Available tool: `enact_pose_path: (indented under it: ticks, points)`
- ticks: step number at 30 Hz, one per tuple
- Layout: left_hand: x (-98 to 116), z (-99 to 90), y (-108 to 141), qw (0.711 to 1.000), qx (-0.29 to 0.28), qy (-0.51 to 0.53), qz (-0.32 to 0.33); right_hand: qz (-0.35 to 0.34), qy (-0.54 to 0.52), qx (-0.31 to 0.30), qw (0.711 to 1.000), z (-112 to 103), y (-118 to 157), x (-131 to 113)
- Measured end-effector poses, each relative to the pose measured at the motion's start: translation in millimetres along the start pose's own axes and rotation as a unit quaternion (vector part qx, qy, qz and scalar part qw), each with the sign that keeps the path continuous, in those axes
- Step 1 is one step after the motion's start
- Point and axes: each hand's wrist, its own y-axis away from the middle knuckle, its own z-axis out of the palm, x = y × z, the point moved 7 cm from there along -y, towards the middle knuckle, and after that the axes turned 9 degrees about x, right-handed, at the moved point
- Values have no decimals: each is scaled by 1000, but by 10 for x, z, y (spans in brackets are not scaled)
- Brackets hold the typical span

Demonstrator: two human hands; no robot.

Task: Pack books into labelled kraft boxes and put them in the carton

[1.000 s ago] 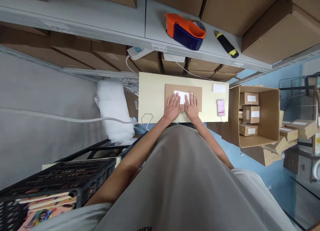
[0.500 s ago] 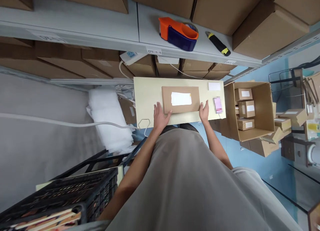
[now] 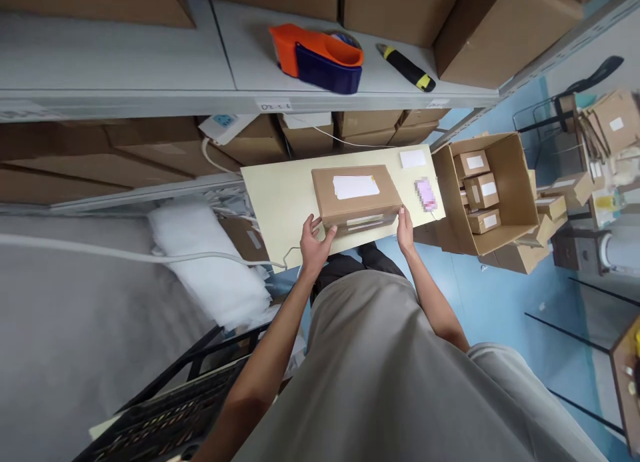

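A brown cardboard box (image 3: 325, 199) with a white label (image 3: 356, 187) on its top is between my hands over a pale yellow tabletop (image 3: 277, 205). Its near side faces me, with shiny tape on it. My left hand (image 3: 316, 245) grips the near left corner, thumb on the near side. At the near right corner my right hand (image 3: 405, 229) is closed on the box, fingers against its edge. The box looks tilted, its near side raised; whether it is fully off the table I cannot tell. A pink, blurred object (image 3: 425, 194) and a white paper slip (image 3: 413, 159) lie to its right.
A large open carton (image 3: 493, 189) with several labelled small boxes stands right of the table. On the shelf (image 3: 165, 62) ahead are an orange and blue tape dispenser (image 3: 320, 59) and a utility knife (image 3: 407, 67). White packing sheets (image 3: 205, 262) and a cable (image 3: 100, 243) are at left.
My fingers have closed on the box, and its near side has come up into view. The whole scene has shifted left and turned as my head moved.
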Motion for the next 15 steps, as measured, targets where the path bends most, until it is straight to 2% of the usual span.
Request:
enact_pose_path:
  ticks: [3, 8, 12, 15]
  points:
    - [204, 60, 3, 999, 14, 32, 19, 44, -46, 33, 997, -298, 107, -81]
    - [370, 351, 76, 1000, 6, 30, -7, 48, -46, 59, 996, -661, 201, -71]
    - [415, 434, 212, 1000, 15, 23, -14, 60, -40, 28, 997, -703, 136, 103]
    - [566, 434, 358, 998, 70, -1, 8, 60, -49, -11, 997, -670, -45, 198]
